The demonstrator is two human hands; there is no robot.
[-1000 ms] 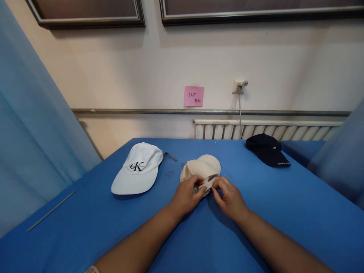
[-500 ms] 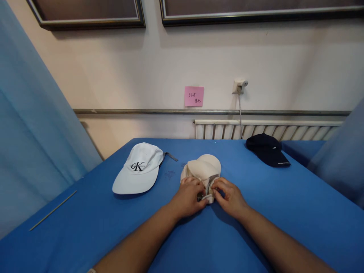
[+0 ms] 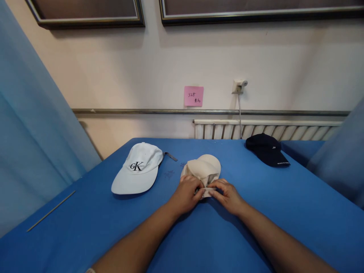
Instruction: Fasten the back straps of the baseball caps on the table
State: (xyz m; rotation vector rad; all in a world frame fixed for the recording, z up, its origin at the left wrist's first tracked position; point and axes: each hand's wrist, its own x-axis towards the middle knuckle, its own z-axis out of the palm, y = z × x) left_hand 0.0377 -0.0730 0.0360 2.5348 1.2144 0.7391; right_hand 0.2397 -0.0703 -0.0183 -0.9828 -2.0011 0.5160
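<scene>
A beige baseball cap (image 3: 201,167) lies on the blue-covered table in front of me, its brim pointing away and its back strap towards me. My left hand (image 3: 188,192) pinches the left part of the strap between thumb and fingers. From the other side, my right hand (image 3: 227,195) grips the strap's right part, thumb below and fingers above. A short flat stretch of the strap shows between the two thumbs. The fastening itself is too small to make out.
A white cap (image 3: 143,163) with black letters sits to the left, its dark strap sticking out. At the back right lies a black cap (image 3: 265,148). A thin stick (image 3: 51,211) rests near the left edge of the blue table (image 3: 199,242). Behind are a radiator (image 3: 218,131) and wall.
My hands have closed in on the beige cap's strap, which now lies flatter and straighter between them. The gap at the cap's back looks narrower. The other caps have stayed put.
</scene>
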